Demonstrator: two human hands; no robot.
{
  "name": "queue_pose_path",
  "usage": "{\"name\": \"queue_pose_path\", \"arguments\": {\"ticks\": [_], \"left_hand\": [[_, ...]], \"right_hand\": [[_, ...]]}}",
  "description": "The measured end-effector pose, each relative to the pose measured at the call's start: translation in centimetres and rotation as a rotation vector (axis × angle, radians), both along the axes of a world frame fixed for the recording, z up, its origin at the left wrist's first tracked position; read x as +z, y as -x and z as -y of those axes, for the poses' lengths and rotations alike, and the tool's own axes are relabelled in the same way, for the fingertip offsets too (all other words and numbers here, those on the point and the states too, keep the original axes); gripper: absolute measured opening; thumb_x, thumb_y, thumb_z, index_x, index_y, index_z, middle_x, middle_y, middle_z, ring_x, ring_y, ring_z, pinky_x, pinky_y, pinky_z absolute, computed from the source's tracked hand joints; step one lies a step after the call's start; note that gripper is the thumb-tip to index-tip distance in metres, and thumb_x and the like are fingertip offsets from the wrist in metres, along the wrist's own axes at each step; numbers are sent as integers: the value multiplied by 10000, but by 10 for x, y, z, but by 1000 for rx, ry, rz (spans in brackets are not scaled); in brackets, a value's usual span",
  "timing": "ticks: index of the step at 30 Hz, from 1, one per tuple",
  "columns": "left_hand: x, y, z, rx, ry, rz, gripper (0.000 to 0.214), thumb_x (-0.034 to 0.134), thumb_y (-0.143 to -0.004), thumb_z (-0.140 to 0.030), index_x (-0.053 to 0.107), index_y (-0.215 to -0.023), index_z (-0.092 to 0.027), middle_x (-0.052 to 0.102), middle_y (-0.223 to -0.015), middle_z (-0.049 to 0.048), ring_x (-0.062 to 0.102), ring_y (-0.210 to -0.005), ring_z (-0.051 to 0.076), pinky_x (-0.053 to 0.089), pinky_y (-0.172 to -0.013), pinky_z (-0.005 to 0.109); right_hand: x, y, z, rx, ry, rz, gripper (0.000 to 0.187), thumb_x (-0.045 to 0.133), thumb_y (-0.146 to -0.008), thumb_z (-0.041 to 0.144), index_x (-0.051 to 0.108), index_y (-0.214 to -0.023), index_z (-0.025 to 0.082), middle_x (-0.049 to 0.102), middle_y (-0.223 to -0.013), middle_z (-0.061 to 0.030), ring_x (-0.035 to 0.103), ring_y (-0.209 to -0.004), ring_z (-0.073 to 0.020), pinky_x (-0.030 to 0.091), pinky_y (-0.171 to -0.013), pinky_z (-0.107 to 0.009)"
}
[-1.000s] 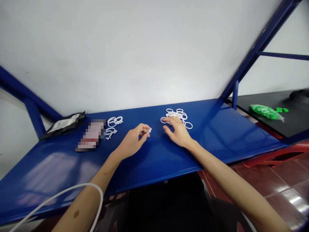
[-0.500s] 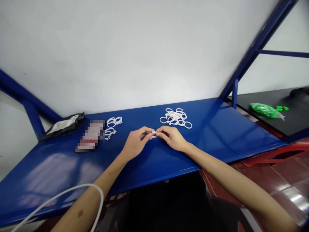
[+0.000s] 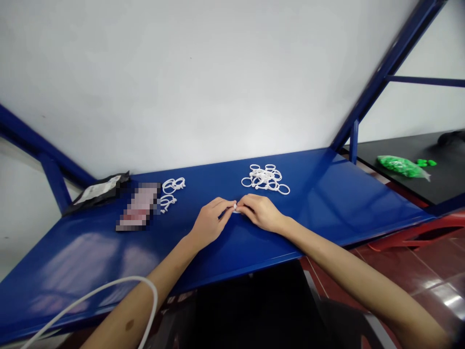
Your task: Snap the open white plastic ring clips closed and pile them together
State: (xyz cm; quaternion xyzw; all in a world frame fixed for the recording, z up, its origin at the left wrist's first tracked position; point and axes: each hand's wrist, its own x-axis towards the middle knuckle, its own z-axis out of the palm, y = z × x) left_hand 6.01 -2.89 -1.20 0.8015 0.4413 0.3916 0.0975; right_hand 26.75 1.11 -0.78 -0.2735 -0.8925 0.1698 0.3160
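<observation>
My left hand (image 3: 210,221) and my right hand (image 3: 260,212) meet fingertip to fingertip over the middle of the blue table (image 3: 327,203). Both pinch one small white plastic piece (image 3: 236,207) between them; most of it is hidden by the fingers. A pile of white plastic rings (image 3: 265,178) lies just behind my right hand. A smaller group of white rings (image 3: 170,192) lies to the left, behind my left hand.
A blurred flat object (image 3: 139,206) and a black packet (image 3: 96,190) lie at the table's left. A white cable (image 3: 109,291) loops over my left forearm. On a black table (image 3: 417,150) at the right is a green bag (image 3: 399,166). Blue frame posts (image 3: 354,140) stand behind.
My right hand left the ring pile and came to my left hand. Both hands now pinch the small white piece together, slightly nearer to me.
</observation>
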Motion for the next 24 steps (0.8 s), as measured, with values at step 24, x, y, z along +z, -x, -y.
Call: {"name": "queue_pose_path", "arguments": {"ticks": [24], "left_hand": [[11,93,-36,774,79,-553,177,511,-909,-320,633,-889,-193,685,-1027,210,543,-1043,406,408,-824,533]], "right_hand": [[-5,-48,-73,-641,-225,-27,202,526,-960,233,715,-996,170,689,-1049,-136,549,-986,-315,472,-919,-481]]}}
